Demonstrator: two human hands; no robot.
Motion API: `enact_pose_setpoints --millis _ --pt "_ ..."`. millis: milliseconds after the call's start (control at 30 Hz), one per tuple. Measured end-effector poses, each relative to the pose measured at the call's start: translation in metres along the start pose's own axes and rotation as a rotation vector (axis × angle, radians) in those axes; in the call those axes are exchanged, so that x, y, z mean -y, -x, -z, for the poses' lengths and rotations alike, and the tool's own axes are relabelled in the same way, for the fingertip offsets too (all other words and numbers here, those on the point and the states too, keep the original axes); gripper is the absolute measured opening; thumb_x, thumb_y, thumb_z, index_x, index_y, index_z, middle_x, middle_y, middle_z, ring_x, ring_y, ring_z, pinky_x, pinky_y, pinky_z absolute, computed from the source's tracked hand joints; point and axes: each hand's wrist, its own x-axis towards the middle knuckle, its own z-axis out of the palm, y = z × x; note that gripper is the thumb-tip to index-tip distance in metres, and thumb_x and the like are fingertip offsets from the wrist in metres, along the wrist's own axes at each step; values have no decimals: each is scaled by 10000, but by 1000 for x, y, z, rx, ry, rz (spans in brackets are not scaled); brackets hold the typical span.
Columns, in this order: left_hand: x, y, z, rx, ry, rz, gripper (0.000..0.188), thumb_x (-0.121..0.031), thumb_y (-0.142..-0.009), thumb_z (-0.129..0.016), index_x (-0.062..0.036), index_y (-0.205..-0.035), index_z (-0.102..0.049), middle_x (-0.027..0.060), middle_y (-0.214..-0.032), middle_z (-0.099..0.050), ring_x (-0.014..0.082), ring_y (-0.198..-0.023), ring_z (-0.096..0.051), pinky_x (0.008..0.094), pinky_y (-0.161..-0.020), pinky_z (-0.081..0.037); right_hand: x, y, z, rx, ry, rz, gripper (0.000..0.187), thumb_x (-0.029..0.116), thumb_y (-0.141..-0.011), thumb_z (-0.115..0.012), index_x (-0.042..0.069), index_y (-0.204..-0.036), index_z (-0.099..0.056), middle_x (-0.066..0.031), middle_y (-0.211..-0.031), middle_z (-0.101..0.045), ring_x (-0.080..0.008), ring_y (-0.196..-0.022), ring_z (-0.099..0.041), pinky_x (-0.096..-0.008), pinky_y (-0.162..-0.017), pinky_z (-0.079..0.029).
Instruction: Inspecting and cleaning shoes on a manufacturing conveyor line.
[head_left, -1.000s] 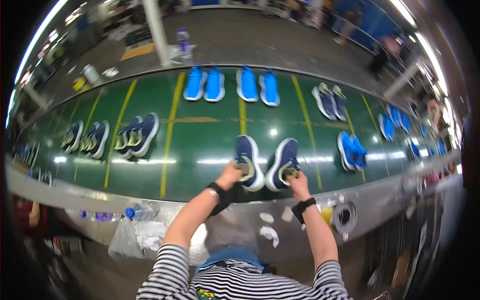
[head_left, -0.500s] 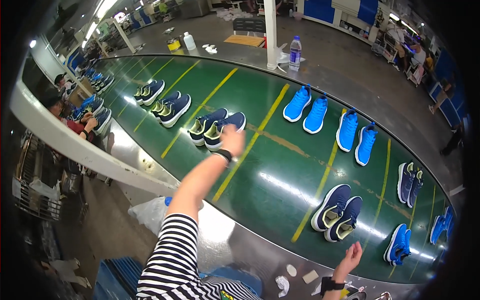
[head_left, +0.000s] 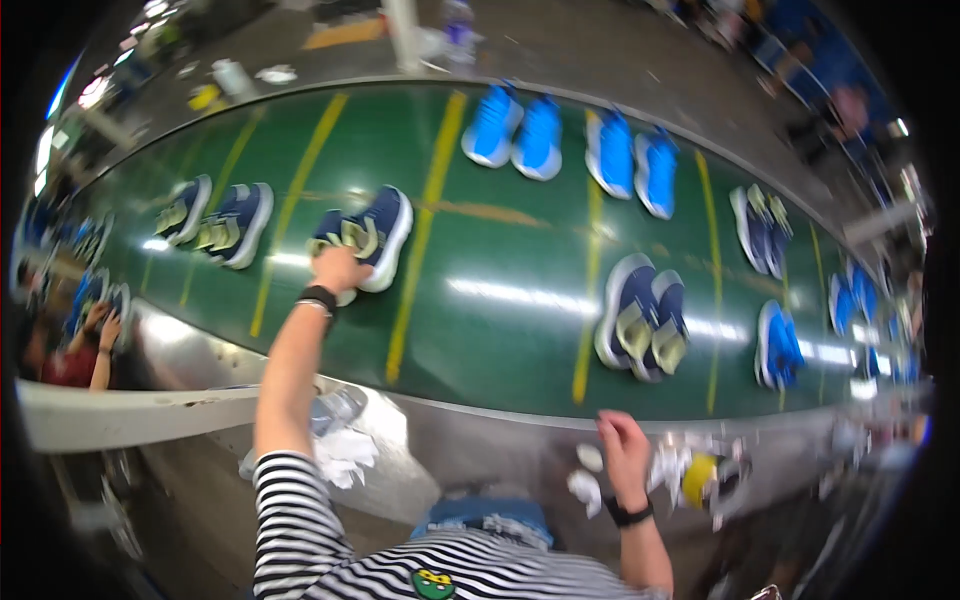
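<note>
The left hand (head_left: 340,268) meets the heel end of a navy shoe pair (head_left: 388,228) on the green belt (head_left: 490,350), its grip unclear; the right hand (head_left: 624,445) is loosely bent, empty. Apparent step: grasping; any lift calls for securing both shoes.

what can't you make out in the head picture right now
Head view: whether the left hand grips or merely touches the navy sneakers; the hand itself hides the contact.
Head view: what, if anything, the co-worker's hands at far left touch; too small and blurred.
Head view: fine detail of the plastic bottle at top; blurred.
</note>
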Motion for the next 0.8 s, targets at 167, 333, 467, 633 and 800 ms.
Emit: enact_pose_setpoints --millis 167,333,467,633,800 --pt "-46 93 36 38 334 -276 420 -390 -671 -665 -10 -850 -658 196 -757 -638 333 -755 -625 393 -683 -487 -20 49 -17 260 123 17 153 76 -830 -564 7 -964 -589 -68 -849 -580 -134 -764 -564 -247 -697 -459" --pt "-69 223 -7 -118 309 -518 400 -298 -593 -758 19 -800 -630 197 -783 -576 356 -706 -577 419 -641 -464 -76 106 1 112 261 30 145 54 -774 -585 29 -916 -606 -87 -784 -554 -200 -699 -568 -288 -647 -462" --pt "-79 321 -45 12 275 -509 374 -252 -566 -773 -2 -805 -630 189 -809 -549 347 -773 -533 428 -702 -426 -107 110 16 -176 391 119 158 49 -724 -615 61 -881 -623 -106 -825 -557 -269 -771 -536 -346 -692 -438" --pt "-97 385 -85 105 219 -449 302 -260 -658 -719 -34 -844 -642 220 -911 -533 367 -949 -458 474 -839 -345 -130 97 22 -222 550 341 169 38 -700 -630 67 -866 -624 -100 -861 -555 -278 -843 -508 -351 -748 -422" --pt "-111 387 -32 372 75 -647 457 -260 -743 -653 -104 -1154 -531 267 -969 -531 408 -904 -525 444 -816 -402 -152 89 22 -310 266 247 119 21 -725 -632 49 -841 -636 -74 -779 -577 -239 -737 -554 -309 -646 -451"
